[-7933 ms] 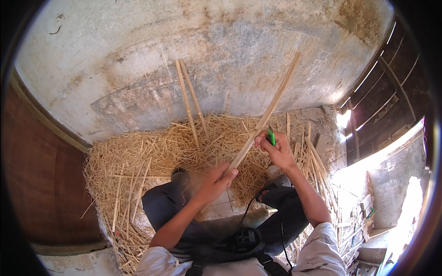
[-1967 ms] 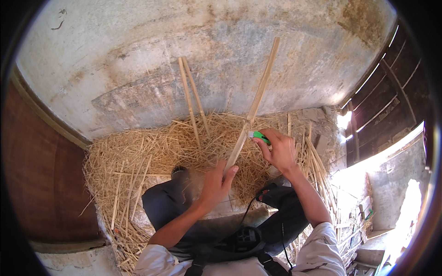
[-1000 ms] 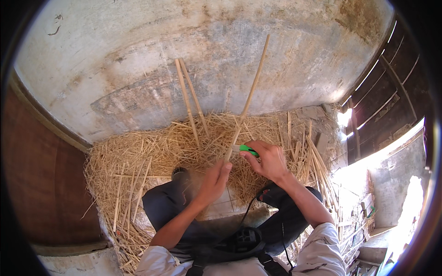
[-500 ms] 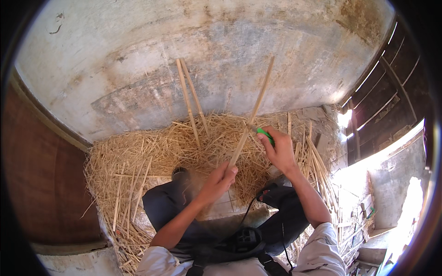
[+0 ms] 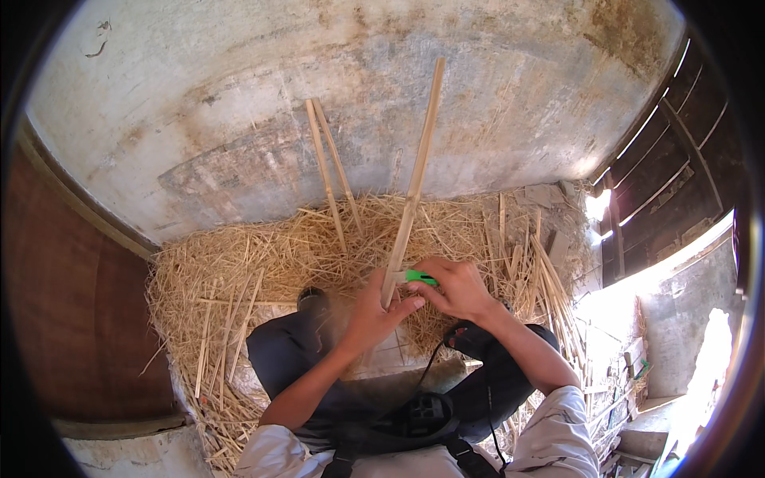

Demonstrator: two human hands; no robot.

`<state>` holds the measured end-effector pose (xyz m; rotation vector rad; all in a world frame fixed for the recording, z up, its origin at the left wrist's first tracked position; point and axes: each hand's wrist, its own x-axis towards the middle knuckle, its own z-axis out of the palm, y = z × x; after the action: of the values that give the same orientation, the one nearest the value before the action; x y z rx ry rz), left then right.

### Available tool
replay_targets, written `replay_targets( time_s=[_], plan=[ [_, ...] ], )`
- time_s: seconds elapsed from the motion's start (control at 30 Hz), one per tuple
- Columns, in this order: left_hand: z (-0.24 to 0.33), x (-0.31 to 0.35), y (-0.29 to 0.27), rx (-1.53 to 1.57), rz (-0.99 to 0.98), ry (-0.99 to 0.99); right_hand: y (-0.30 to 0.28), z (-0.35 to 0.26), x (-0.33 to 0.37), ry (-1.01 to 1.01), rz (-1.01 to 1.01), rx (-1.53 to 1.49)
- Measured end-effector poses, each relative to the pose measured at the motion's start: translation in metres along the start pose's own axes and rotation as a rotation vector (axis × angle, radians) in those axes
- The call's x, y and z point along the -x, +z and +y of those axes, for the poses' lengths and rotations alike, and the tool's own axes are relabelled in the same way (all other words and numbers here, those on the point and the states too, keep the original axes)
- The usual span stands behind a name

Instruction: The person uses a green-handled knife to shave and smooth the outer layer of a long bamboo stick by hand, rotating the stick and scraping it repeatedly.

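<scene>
The right hand (image 5: 458,288), fingers closed on a green knife (image 5: 420,277), has come back down to the stick's (image 5: 413,191) lower end. The left hand (image 5: 373,315) still grips that end, so another cut looks underway above the straw (image 5: 239,271).

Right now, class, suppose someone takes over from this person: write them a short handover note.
Left hand: grips the lower end of a long bamboo strip, which stands tilted up toward the wall.
Right hand: holds a green-handled tool against the strip's base.
Around: straw pile; two strips lean on the wall.
Done: shavings cover the floor.
Left: this strip is in work.
</scene>
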<state>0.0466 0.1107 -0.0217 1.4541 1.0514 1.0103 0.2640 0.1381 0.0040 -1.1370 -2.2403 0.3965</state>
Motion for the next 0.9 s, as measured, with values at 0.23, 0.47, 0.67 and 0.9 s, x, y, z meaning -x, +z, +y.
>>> replay_targets(
  time_s=[0.23, 0.47, 0.67, 0.9],
  plan=[
    [-0.016, 0.001, -0.004, 0.13, -0.032, -0.04, 0.012, -0.01, -0.001, -0.014, 0.064, 0.028],
    [-0.005, 0.003, -0.009, 0.237, -0.136, -0.105, 0.004, -0.009, -0.006, 0.007, 0.146, 0.064],
    [-0.002, 0.002, -0.007, 0.203, -0.122, -0.087, -0.003, -0.014, -0.008, 0.028, 0.139, 0.08],
    [-0.004, 0.009, -0.006, 0.231, -0.21, -0.181, -0.025, 0.004, -0.016, 0.156, 0.283, 0.109]
  ],
)
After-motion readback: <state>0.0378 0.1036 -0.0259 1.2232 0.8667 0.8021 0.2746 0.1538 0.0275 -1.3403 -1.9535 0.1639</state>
